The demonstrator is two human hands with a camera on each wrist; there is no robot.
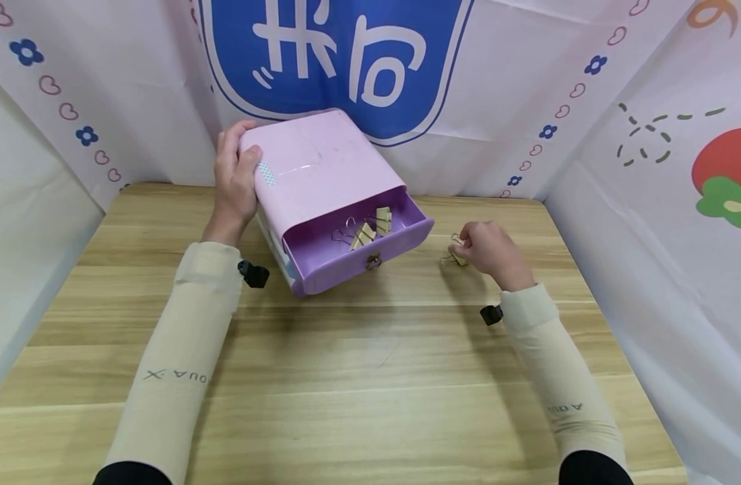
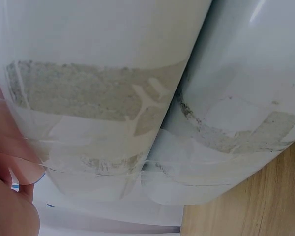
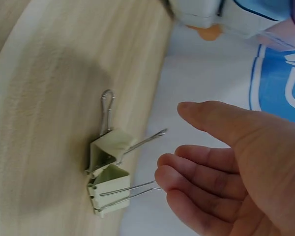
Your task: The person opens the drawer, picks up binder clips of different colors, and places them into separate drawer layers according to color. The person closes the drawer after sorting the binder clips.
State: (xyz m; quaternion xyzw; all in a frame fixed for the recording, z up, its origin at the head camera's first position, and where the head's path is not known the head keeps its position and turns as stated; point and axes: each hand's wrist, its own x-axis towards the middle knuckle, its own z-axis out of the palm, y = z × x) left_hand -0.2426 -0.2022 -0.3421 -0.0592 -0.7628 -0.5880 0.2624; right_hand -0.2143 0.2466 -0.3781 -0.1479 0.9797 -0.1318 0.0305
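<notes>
A pink storage box (image 1: 328, 162) stands at an angle near the back, its purple drawer (image 1: 401, 232) pulled out toward the front right. Gold binder clips (image 1: 363, 236) with wire handles lie in the drawer. My left hand (image 1: 234, 178) grips the box's back left corner, thumb on its top; the left wrist view shows its pale side panels (image 2: 103, 93). Right of the drawer, two more binder clips (image 3: 108, 169) sit together on the tabletop. Beside them is my right hand (image 3: 226, 167), thumb apart from loosely bent fingers, fingertips right at one wire handle.
The wooden table (image 1: 358, 397) extends in front of the box. A white printed cloth (image 1: 467, 101) with a blue emblem hangs close behind it, and cloth side panels (image 1: 661, 269) border the table. A small metal clasp (image 1: 373, 261) is on the drawer front.
</notes>
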